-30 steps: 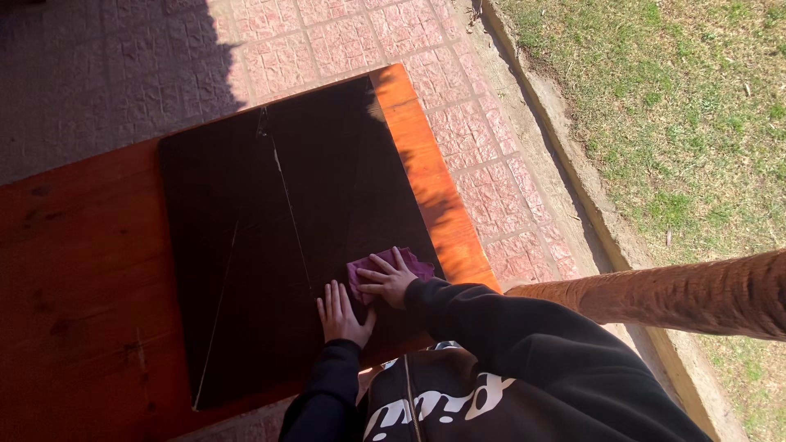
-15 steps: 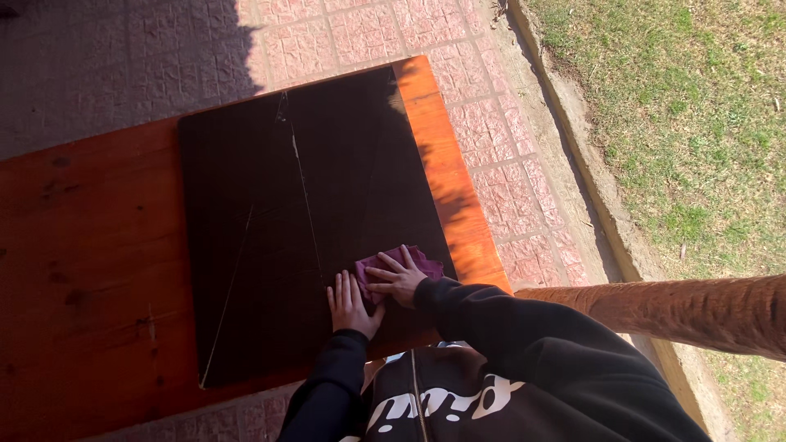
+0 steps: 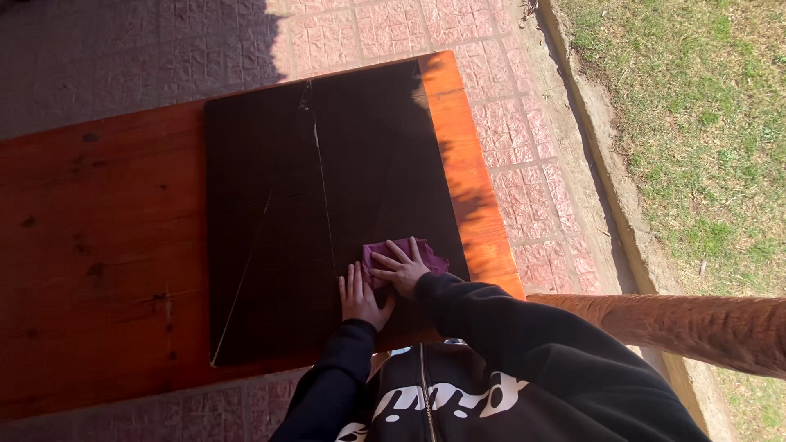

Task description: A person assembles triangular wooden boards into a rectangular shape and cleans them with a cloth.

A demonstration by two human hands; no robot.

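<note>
The right hand [image 3: 399, 268] presses a purple cloth [image 3: 409, 250] flat on the dark board [image 3: 311, 205], the left hand [image 3: 359, 295] lies open beside it; on the counter [image 3: 98, 245], the board might slide under pushing.

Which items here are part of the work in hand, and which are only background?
In use: purple cloth under the right hand; dark board, with the left hand flat on it; orange wooden table beneath.

Background: paved floor; grass; stone kerb; wooden post.
</note>
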